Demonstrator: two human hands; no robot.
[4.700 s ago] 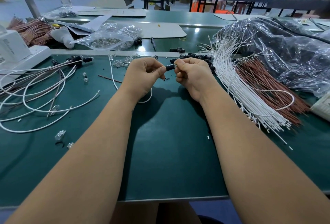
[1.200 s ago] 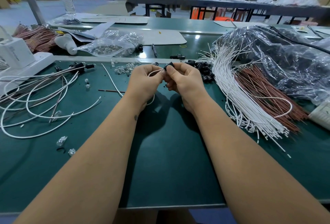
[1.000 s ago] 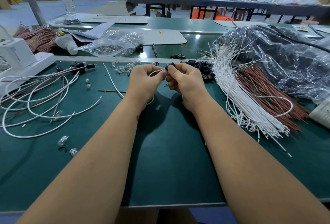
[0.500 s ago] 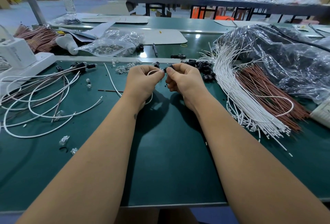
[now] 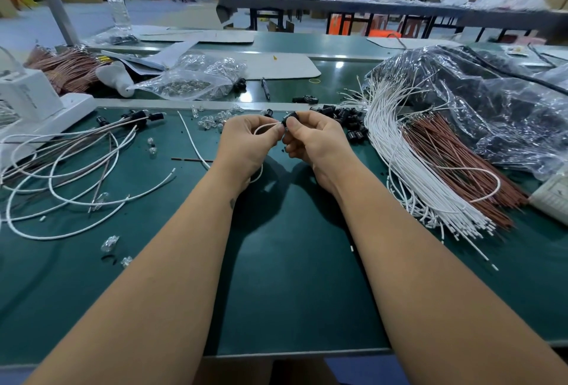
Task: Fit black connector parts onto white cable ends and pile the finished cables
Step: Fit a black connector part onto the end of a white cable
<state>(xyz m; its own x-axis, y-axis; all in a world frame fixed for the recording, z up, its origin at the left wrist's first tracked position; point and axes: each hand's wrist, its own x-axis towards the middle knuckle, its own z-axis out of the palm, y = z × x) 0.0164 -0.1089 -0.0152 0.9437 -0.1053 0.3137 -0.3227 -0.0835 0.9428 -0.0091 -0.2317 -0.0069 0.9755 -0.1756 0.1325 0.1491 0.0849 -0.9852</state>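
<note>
Green surface point(image 5: 292, 286), both hands meeting above its middle.
Looped finished cables point(image 5: 70, 175) lie at the left, near that edge; bare green runs from the hands down to the near edge. The left hand point(image 5: 246, 142) pinches a white cable point(image 5: 265, 127) at its end, the right hand point(image 5: 316, 139) pinches a black connector point(image 5: 290, 116) against it. Just right, loose black connectors point(image 5: 347, 120), then a white cable bundle point(image 5: 415, 169) fanning toward the right edge.

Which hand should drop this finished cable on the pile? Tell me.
Left, probably. The left hand already pinches the white cable, and the finished pile lies on its side; the right hand pinches only the black connector.
</note>
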